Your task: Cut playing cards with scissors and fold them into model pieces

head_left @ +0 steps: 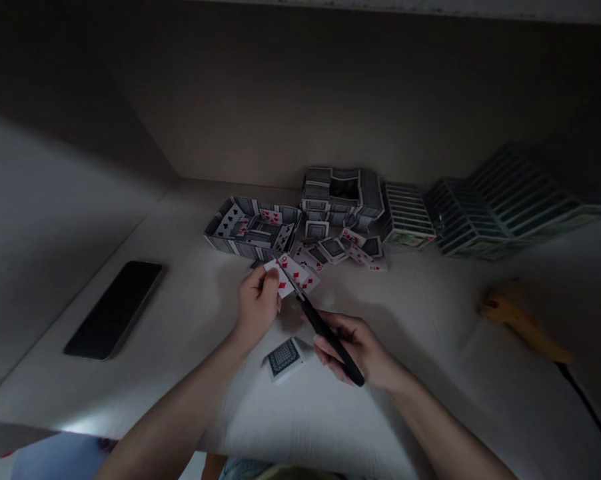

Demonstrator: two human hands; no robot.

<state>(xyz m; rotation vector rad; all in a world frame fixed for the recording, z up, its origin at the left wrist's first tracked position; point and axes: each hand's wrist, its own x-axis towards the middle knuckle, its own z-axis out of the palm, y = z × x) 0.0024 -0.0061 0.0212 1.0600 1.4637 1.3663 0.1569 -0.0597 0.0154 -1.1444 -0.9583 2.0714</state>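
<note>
Between thumb and fingers, my left hand [260, 298] pinches a white playing card [298, 275] with red diamonds, a 9 in its corner. My right hand [353, 347] is closed round the black handles of a pair of scissors [325, 332]. The scissor blades lie across the card, pointing up and left. Below my hands rests a deck of cards [284, 359], its dark patterned back facing up. Just beyond the held card, several loose cards and cut pieces [333, 250] are scattered. An open box made of playing cards [253, 230] stands behind my left hand.
A larger structure of folded cards [343, 197] stands by the back wall. Right of it are stacks of card packs [408, 213]. A black phone [114, 310] lies at left. At right lies a yellow glue gun [525, 320] with a black cord.
</note>
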